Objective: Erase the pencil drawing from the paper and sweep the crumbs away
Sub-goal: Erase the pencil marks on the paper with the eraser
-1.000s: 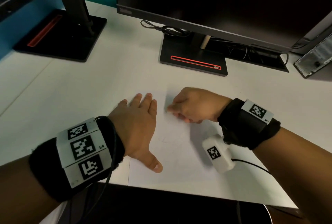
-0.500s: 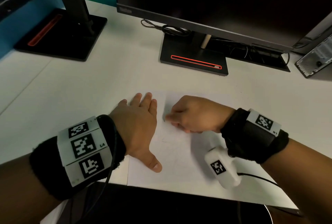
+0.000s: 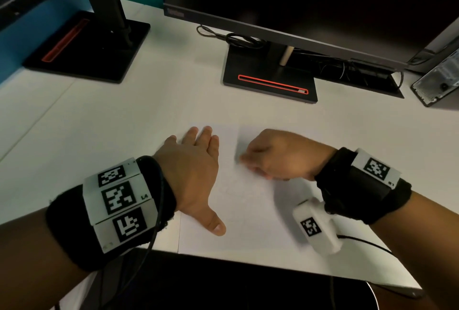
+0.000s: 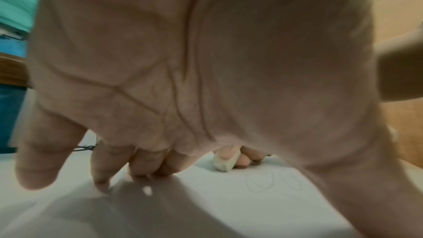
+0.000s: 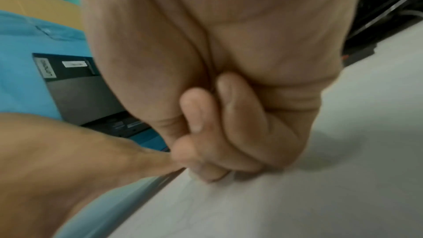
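Note:
A white sheet of paper lies at the desk's front edge, with faint pencil loops near its middle. My left hand lies flat on the paper's left edge, fingers straight, thumb spread toward me. My right hand is curled just right of it and pinches a small white eraser against the upper part of the sheet. The eraser shows only in the left wrist view, beside the pencil loops. In the right wrist view the curled fingers hide it.
A monitor's black base with a red stripe stands behind the paper, cables trailing at its left. A second black stand is at the back left. A grey device sits at the far right. The white desk spreads left.
My right hand has shifted slightly back and forth with the eraser over the same spot on the paper, its wrist drifting right. The left hand has stayed flat in place.

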A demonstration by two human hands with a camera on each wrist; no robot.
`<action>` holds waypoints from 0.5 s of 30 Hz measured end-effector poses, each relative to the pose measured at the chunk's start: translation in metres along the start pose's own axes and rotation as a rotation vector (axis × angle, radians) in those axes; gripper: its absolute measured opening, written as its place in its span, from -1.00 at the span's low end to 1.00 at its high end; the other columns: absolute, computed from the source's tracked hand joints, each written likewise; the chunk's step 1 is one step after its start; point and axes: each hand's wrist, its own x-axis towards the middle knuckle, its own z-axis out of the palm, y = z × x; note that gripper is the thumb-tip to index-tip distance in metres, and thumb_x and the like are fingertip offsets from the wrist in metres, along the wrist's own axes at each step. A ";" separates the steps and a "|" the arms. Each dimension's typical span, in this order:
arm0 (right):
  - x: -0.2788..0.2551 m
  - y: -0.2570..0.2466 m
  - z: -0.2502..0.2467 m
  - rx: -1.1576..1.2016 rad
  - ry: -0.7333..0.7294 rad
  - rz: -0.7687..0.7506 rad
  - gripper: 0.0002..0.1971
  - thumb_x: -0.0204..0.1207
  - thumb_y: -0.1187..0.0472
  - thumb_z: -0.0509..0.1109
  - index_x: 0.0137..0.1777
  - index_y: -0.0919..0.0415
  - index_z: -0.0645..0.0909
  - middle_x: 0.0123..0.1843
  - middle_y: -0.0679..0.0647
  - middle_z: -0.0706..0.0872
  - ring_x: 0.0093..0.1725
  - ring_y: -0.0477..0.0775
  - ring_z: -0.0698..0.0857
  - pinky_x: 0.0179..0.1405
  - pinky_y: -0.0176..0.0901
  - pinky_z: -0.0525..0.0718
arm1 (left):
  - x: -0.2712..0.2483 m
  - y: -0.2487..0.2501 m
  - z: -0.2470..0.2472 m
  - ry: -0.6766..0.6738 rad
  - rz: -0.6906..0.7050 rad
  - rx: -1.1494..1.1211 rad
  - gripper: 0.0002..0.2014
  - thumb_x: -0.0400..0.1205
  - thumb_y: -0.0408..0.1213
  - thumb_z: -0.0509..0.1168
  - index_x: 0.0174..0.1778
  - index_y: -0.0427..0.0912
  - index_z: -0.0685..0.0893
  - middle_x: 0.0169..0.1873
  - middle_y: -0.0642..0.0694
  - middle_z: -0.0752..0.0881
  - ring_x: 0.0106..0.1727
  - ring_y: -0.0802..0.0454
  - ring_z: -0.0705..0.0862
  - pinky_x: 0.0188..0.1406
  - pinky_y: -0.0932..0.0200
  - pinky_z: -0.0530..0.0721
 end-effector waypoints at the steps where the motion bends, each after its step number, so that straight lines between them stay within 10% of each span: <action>1: -0.002 -0.001 0.001 0.007 -0.032 -0.003 -0.54 0.71 -0.02 0.31 -0.29 0.32 0.66 -0.49 0.10 0.62 -0.54 0.05 0.50 -0.51 -0.20 0.54 | 0.000 0.000 0.000 0.002 0.000 0.004 0.58 0.15 0.65 0.32 0.63 -0.35 -0.48 0.64 -0.30 -0.47 0.71 -0.28 -0.33 0.67 -0.32 0.00; 15: -0.002 0.007 -0.005 0.001 0.007 -0.004 -0.55 0.72 0.01 0.31 -0.34 0.27 0.63 -0.51 0.04 0.60 -0.55 0.05 0.49 -0.49 -0.17 0.54 | -0.001 -0.002 0.002 0.007 0.011 -0.001 0.57 0.15 0.67 0.28 0.63 -0.33 -0.50 0.63 -0.29 -0.50 0.70 -0.26 -0.35 0.69 -0.28 -0.01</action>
